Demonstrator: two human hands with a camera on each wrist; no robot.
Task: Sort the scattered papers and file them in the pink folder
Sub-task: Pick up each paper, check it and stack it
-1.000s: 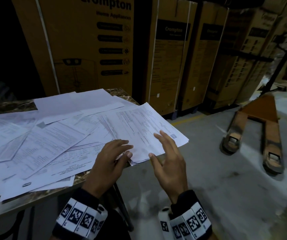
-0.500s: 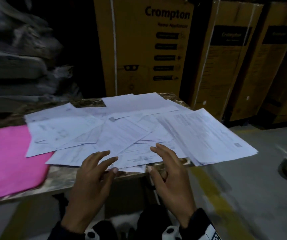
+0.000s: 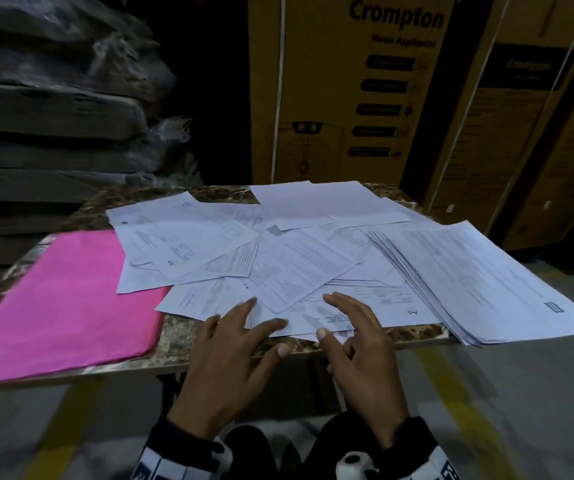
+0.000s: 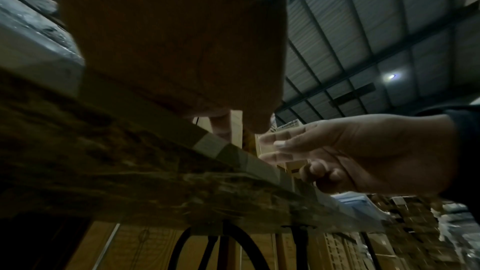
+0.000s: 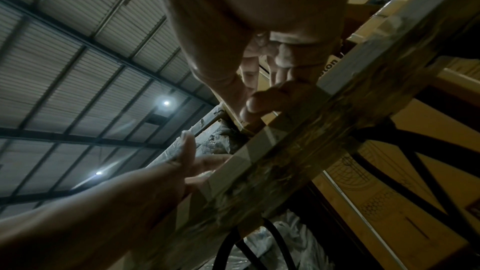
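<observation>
A pink folder (image 3: pixel 64 299) lies closed on the left part of the marble table (image 3: pixel 181 337). Scattered white papers (image 3: pixel 278 258) overlap across the table's middle. A thicker paper stack (image 3: pixel 479 278) lies at the right and overhangs the table's edge. My left hand (image 3: pixel 264 327) is spread over the near sheets at the front edge, holding nothing. Just to its right, my right hand (image 3: pixel 330 315) reaches over the same sheets with its index and middle fingers extended. From below, the left wrist view shows that right hand (image 4: pixel 350 155) empty. Whether the fingertips touch the paper is unclear.
Tall cardboard boxes (image 3: pixel 347 91) printed "Crompton" stand close behind the table. Dark wrapped goods (image 3: pixel 53 98) are stacked at the back left. Concrete floor with a yellow line (image 3: pixel 451 393) lies around my legs. Black table legs (image 4: pixel 197 249) cross beneath the top.
The view has swung left and the pink folder has come into sight. Both hands have left the right-hand stack and moved left to the near sheets at the table's front edge.
</observation>
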